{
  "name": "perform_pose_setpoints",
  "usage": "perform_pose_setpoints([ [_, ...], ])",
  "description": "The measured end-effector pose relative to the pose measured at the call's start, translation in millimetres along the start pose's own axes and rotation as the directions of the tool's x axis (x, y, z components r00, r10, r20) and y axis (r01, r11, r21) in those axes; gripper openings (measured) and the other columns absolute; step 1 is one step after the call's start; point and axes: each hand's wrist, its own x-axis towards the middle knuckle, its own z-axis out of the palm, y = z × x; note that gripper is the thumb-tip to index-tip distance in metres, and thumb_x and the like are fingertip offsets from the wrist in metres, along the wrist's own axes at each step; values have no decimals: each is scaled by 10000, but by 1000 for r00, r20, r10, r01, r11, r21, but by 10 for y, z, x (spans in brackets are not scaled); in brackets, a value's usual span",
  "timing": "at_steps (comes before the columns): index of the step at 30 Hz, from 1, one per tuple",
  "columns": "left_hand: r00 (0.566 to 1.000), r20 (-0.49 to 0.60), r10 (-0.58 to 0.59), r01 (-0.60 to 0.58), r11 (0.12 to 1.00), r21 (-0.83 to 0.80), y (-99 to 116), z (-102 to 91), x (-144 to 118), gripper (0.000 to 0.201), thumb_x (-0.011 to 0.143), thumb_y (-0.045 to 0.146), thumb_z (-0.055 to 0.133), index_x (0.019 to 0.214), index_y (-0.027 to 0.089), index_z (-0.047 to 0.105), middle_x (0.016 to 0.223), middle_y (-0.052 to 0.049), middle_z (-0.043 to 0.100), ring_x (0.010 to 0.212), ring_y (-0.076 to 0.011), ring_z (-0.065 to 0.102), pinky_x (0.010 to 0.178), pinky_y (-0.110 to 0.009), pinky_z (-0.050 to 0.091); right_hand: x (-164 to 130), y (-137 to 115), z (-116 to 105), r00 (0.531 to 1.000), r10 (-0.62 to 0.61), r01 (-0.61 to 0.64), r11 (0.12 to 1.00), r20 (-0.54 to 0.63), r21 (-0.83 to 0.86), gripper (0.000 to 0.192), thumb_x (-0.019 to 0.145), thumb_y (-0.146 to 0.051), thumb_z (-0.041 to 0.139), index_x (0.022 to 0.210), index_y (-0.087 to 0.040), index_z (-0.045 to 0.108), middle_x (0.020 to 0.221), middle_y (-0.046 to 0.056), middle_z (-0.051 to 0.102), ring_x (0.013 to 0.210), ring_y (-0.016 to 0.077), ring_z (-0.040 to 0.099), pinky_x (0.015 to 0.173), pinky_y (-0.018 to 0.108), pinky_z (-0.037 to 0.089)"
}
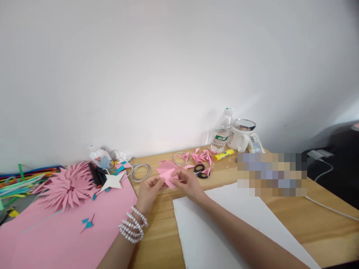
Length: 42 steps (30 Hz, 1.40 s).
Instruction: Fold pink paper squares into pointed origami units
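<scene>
Pink paper (167, 177), corner nearward, between left hand (149, 191) and right hand (190, 185)

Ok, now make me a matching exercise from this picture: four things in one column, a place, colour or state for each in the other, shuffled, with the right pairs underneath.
Things
1. glue stick
2. bracelets
3. scissors
4. piece of pink paper

Place, colour or state
A. worn around the left wrist
B. held between the left hand and the right hand
C. black-handled
D. mostly yellow

Right pairs: 1-D, 2-A, 3-C, 4-B
</scene>
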Motion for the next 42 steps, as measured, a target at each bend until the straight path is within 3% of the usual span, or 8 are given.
perform_pose_setpoints([
  [3,1000,-3,-10,11,998,64,-35,-24,19,193,650,338,648,676,147,667,636,-24,660,620,-161,608,631,-265,499,6,-22,-25,996,-28,25,999,-82,-39,291,702,-276,589,970,-182,525,740,8,598,676,132,578,605,247,473],
  [9,1000,4,10,-10,994,112,-86,-6,20,253,657,380,633,690,130,653,626,-24,622,589,-145,567,563,-243,486,21,22,-17,998,-28,21,994,-61,-104,136,693,-286,591,679,-152,574,657,25,600,597,131,555,549,243,455],
  [13,994,91,-67,64,997,32,-46,61,-10,293,648,424,627,694,134,638,594,-14,609,528,-135,559,487,-237,485,9,53,10,992,-25,9,991,-124,-131,105,688,-250,582,671,-153,546,629,12,575,575,124,540,528,233,440],
  [16,995,63,-75,69,994,86,-41,84,-25,286,661,416,617,645,131,619,517,-5,587,431,-131,555,407,-220,452,-12,47,24,986,-74,41,975,-147,-217,82,694,-229,563,658,-164,529,629,7,551,572,119,516,512,226,421],
  [23,999,-23,28,-20,962,273,-87,68,-30,236,681,375,594,614,149,599,473,12,576,344,-128,542,319,-192,369,-47,52,55,981,-168,125,926,-93,-357,100,698,-214,554,634,-183,484,583,-18,502,511,104,454,468,218,373],
  [30,994,-110,-2,32,964,264,-41,78,-28,239,685,362,582,685,126,620,480,4,596,319,-110,498,308,-193,366,-47,77,34,960,-264,211,902,-95,-378,71,717,-163,542,771,-178,584,706,20,554,633,128,520,568,236,445],
  [36,999,-43,19,-7,966,257,-101,71,-22,276,695,395,572,629,127,590,439,20,539,360,-122,514,342,-205,395,-74,83,54,947,-315,249,850,-68,-464,115,686,-106,517,762,-173,571,679,14,514,566,111,480,490,212,412],
  [42,996,-63,62,-41,957,288,-102,28,1,287,689,411,585,636,129,603,496,6,578,441,-127,538,410,-211,428,-82,0,59,967,-249,256,920,61,-297,85,708,-201,573,790,-178,577,732,30,541,649,133,521,556,236,459],
])
